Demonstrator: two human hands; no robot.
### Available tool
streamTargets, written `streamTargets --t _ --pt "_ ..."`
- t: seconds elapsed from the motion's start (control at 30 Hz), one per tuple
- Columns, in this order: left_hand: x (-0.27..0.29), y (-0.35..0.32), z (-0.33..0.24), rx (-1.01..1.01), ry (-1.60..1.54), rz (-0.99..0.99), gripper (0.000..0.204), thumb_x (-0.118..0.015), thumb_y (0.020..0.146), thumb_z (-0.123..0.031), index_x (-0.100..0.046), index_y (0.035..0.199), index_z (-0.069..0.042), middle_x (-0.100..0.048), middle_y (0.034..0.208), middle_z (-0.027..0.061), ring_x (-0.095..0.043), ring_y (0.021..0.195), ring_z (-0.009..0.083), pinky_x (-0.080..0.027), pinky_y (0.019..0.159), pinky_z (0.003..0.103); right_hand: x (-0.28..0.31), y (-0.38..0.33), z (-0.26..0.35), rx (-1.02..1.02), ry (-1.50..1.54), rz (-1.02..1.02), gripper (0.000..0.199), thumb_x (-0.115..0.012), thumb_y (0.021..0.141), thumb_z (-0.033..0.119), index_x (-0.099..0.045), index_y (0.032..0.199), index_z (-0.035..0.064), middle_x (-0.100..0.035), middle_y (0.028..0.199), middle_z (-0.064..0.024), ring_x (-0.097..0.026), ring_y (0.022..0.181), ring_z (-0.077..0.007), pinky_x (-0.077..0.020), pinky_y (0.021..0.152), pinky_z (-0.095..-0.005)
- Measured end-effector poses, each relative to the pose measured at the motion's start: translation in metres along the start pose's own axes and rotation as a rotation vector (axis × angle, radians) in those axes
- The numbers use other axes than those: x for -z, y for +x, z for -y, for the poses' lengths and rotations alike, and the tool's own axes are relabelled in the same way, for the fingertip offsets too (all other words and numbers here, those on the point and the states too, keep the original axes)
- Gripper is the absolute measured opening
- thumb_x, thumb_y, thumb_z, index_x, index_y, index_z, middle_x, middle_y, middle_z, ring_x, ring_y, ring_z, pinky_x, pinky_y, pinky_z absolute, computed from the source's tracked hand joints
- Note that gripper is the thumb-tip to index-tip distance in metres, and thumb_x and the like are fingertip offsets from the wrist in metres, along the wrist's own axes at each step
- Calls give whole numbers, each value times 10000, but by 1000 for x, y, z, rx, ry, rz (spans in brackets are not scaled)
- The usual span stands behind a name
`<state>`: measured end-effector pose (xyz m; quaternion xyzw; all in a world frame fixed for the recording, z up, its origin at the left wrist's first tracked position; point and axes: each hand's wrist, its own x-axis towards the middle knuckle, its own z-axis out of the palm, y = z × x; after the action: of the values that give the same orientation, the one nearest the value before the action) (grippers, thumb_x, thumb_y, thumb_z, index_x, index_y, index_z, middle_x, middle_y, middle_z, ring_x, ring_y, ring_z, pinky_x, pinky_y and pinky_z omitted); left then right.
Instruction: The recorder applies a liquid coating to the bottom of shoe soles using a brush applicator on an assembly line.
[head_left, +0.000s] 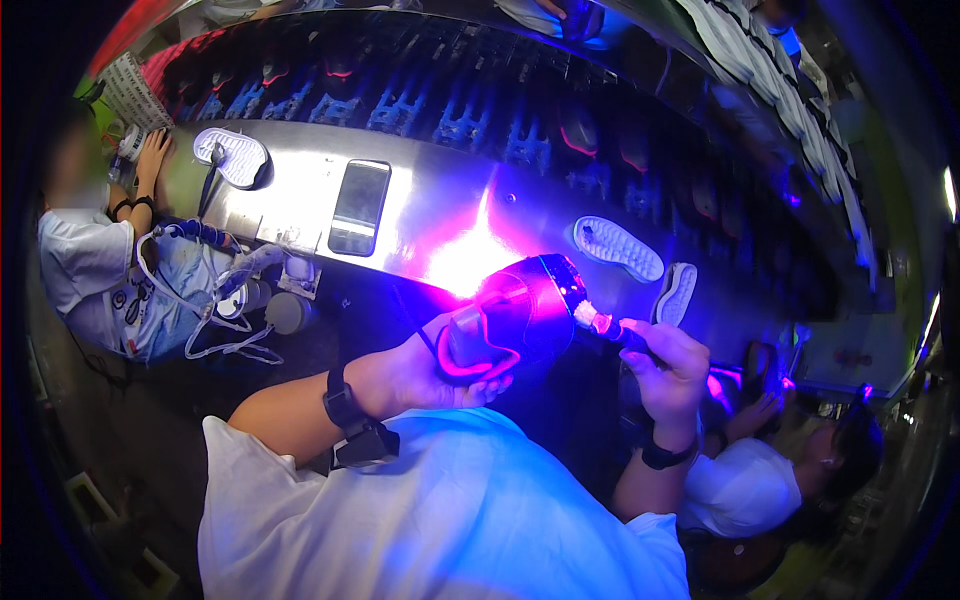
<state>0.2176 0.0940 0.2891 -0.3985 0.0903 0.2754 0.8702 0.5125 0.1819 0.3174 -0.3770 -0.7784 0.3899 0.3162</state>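
Observation:
My left hand [428,372] is closed around a dark shoe upper [530,315] with a pink-lit edge, held in front of my chest under violet light. In my right hand [672,368] is a short brush [605,324], pinched between thumb and fingers. Its pale bristles touch or nearly touch the rim of the upper, on the side facing right. Beyond my right hand two white shoe soles lie on the bench: a longer sole [618,249] and a smaller-looking sole [678,292].
Along the metal bench [290,150] lie a phone-like dark slab [360,208] and another white sole [231,157]. Behind runs a dark line with several blue holders [395,110]. Co-workers sit at left [90,250] and right [750,485]. White cables and round containers [288,313] hang left.

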Motion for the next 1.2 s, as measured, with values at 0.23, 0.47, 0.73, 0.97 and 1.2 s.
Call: streamTargets --t 0.23,0.47,0.73,0.97,1.2 --pt "25 -3 -3 81 68 121 694 -547 992 -567 -512 1398 -6 -658 1107 298 -705 855 380 -627 757 430 -32 -11 -4 -61 171 16 269 -795 804 44 -742 1049 -52 -734 914 -116 -689 813 -191 -514 723 -294" --pt "-60 -11 16 -548 796 -328 470 -575 1032 -329 -528 1416 -62 -637 1339 139 -669 1166 275 -600 878 417 -42 -48 -44 -151 153 -55 294 -785 882 144 -739 1116 -27 -748 964 -122 -694 829 -172 -530 742 -310" --pt "-89 34 -43 -425 1573 121 872 -833 821 -185 -358 1536 -35 -585 1388 110 -579 1278 222 -439 1110 399 -57 -12 -52 -485 125 -255 334 -795 873 132 -732 1170 -7 -759 1017 -181 -738 968 -209 -542 806 -333" --pt "-118 19 -85 -725 1899 -409 1048 -847 800 -129 -204 1624 -50 -597 1359 57 -607 1195 154 -495 1009 324 -70 -80 -79 -426 412 -106 396 -777 874 71 -697 1255 -2 -752 1137 -166 -721 1038 -206 -538 920 -338" --pt "-166 45 -218 -949 1949 -1220 662 -802 841 -250 -467 1377 -57 -662 1120 136 -705 940 222 -591 754 338 -64 -98 -133 -762 529 -335 438 -677 989 104 -563 1372 -74 -725 1077 -115 -618 780 -89 -520 684 -243"
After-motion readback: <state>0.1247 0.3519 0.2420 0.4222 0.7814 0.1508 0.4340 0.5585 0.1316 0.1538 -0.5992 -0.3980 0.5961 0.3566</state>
